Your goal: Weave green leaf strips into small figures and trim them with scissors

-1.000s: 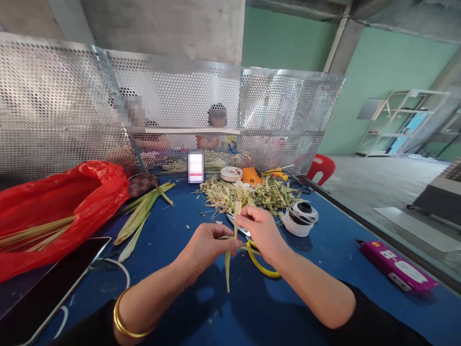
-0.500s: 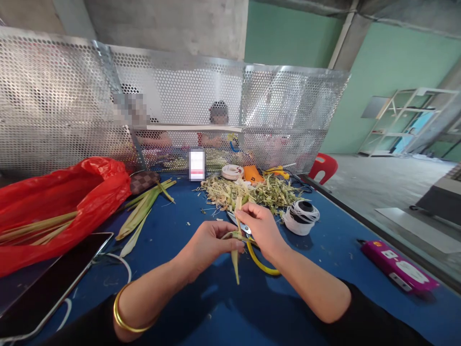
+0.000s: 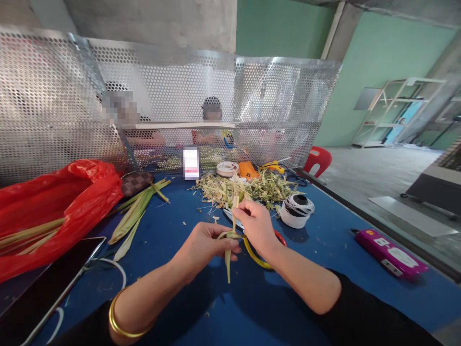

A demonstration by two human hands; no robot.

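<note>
So my left hand (image 3: 207,244) is pinching the leaf strip (image 3: 228,269) at its bunched crossing, just left of the scissors (image 3: 254,254), and my right hand (image 3: 256,225) grips it higher up. Partway, I'd say: middle's gathered, lower tail's loose, more leaves (image 3: 135,211) lie farther left.

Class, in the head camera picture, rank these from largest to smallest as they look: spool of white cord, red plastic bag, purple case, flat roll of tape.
1. Red plastic bag
2. Purple case
3. Spool of white cord
4. Flat roll of tape
</note>
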